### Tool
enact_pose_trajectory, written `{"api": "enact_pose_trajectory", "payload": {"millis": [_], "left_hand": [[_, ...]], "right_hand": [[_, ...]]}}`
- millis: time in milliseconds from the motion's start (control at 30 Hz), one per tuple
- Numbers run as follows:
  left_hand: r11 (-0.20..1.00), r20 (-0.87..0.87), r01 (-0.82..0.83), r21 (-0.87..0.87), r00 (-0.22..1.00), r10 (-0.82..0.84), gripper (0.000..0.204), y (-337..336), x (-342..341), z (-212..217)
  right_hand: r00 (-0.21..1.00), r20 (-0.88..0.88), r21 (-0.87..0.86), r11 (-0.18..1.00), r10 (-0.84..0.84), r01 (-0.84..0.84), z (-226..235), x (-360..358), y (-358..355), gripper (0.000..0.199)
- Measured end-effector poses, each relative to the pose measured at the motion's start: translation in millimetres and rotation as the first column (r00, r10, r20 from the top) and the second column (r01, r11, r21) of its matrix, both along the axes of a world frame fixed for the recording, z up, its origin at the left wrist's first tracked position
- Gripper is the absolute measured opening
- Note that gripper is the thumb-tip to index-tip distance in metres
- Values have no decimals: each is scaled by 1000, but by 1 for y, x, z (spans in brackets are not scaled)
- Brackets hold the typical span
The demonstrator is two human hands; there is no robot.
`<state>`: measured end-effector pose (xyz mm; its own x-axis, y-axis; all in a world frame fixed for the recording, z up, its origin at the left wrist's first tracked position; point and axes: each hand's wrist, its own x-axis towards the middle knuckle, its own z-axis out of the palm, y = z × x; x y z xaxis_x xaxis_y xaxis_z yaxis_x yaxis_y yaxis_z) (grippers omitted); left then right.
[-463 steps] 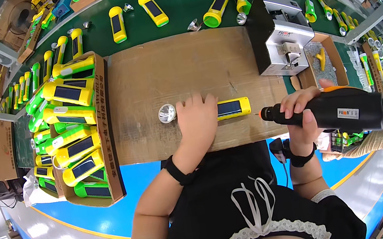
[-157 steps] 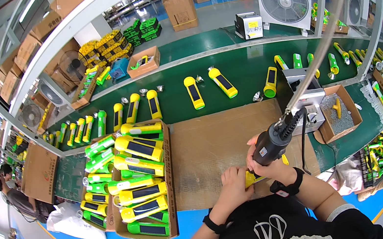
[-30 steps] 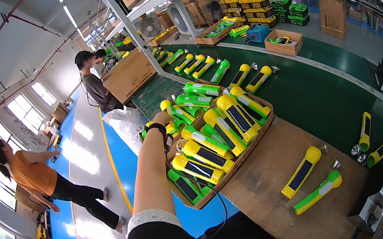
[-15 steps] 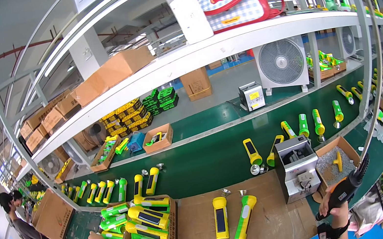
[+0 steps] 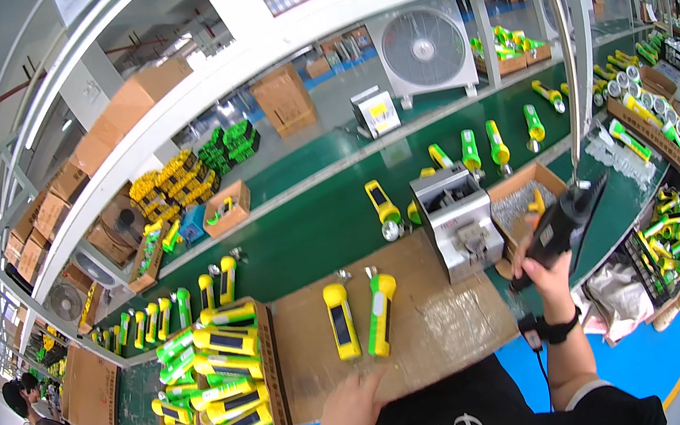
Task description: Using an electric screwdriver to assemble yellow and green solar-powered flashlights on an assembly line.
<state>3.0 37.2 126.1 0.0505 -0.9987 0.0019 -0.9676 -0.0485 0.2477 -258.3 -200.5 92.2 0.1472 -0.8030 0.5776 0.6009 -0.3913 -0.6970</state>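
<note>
In my right hand [image 5: 544,270] is a black electric screwdriver [image 5: 558,228], my fingers wrapped around its body. It hangs beside a metal rod, above the right part of the bench. My left hand [image 5: 352,413] is over the near edge of a cardboard sheet [image 5: 318,389], fingers stretched out and holding nothing. Just beyond it, two flashlights lie side by side on the sheet: a yellow one [image 5: 341,322] with a dark panel and a green-and-yellow one [image 5: 382,316]. Small silvery reflector heads [image 5: 344,275] lie at their far ends.
A carton [image 5: 274,381] piled with flashlights stands left of the sheet. Right of it are a grey metal machine [image 5: 462,234] and a box of screws [image 5: 522,194]. Beyond runs a green conveyor [image 5: 301,245] carrying more flashlights. A black crate [image 5: 644,273] of flashlights sits lower right.
My left hand has left the flashlight carton and moved right to the sheet's near edge. My right hand still grips the screwdriver. The view has shifted right and downward.
</note>
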Motion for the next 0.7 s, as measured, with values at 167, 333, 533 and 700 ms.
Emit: {"api": "enact_pose_trajectory", "payload": {"millis": [167, 333, 533, 700], "left_hand": [[932, 201, -61, -357, 969, 140, 53, -72, -7, -87], [971, 17, -210, -113, 977, 213, 54, -79, -9, -90], [991, -309, -23, 135, 949, 64, 56, -68, -35, -77], [973, -4, 162, -165, 986, -165, 49, -90, -38, -77]], "right_hand": [[989, 93, -77, 989, -117, 124, 21, 21, -33, 63], [975, 101, -88, 974, -199, 208, 22, 37, -64, 61], [991, 51, -78, 989, -120, 124, 19, 53, -63, 57], [999, 21, -63, 997, -34, 35, 22, 49, -52, 63]]}}
